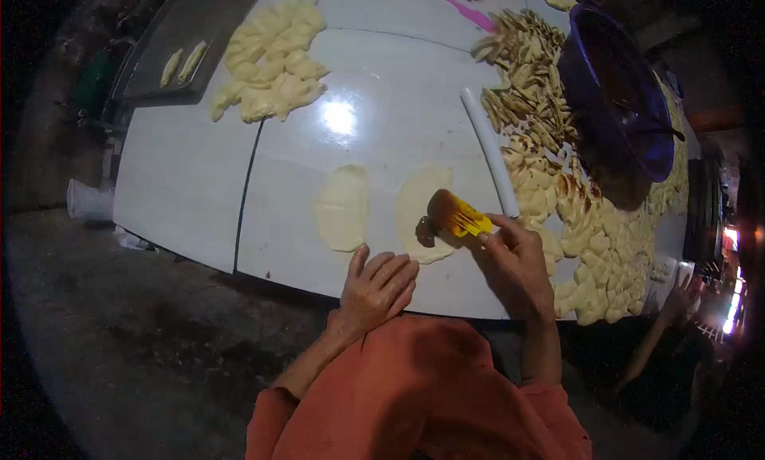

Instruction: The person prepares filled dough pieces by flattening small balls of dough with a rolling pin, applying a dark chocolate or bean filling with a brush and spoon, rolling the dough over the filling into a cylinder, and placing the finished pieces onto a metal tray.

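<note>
My right hand [518, 257] grips a yellow plastic scraper [470, 222] whose far end is coated in brown paste. The scraper is over a flat oval of dough [413, 201], where a dark brown blob of filling [425, 231] lies. Left of it is a second flat dough oval [343, 209], bare on top. My left hand [378, 285] rests near the table's front edge, its fingers stretched out and holding nothing. Its fingertips come close to the lower end of the bare oval; whether they touch it I cannot tell.
A white rod [488, 149] lies right of the dough. Beyond it are many dough pieces [606, 261], shaped strips [530, 77] and a large purple basin [578, 69]. More dough pieces [275, 61] and a dark tray [147, 89] with two rolls sit far left. Another person's arm [657, 324] is at right.
</note>
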Tool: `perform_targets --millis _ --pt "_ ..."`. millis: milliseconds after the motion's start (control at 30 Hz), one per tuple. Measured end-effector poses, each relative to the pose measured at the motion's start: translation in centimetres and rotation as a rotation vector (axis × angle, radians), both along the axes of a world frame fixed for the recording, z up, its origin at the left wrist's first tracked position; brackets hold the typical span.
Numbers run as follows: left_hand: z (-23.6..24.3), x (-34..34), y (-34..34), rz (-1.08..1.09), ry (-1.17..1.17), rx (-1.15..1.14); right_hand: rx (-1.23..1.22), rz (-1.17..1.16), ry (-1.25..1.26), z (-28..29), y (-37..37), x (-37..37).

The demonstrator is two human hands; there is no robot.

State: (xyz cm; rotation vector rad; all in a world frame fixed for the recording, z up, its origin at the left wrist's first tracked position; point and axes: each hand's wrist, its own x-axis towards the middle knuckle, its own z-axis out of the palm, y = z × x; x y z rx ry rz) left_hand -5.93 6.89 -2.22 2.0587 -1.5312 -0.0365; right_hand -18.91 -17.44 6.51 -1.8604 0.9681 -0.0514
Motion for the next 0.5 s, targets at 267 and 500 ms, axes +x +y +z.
perform_targets --millis 267,500 --pt "0.1 2.1 3.8 0.2 -0.035 -0.006 -0.018 0.41 -0.043 1.2 4.4 7.2" --pt "0.2 5.0 3.3 0.347 -0.027 0.425 -0.297 0.549 -0.009 1.0 6.4 9.0"
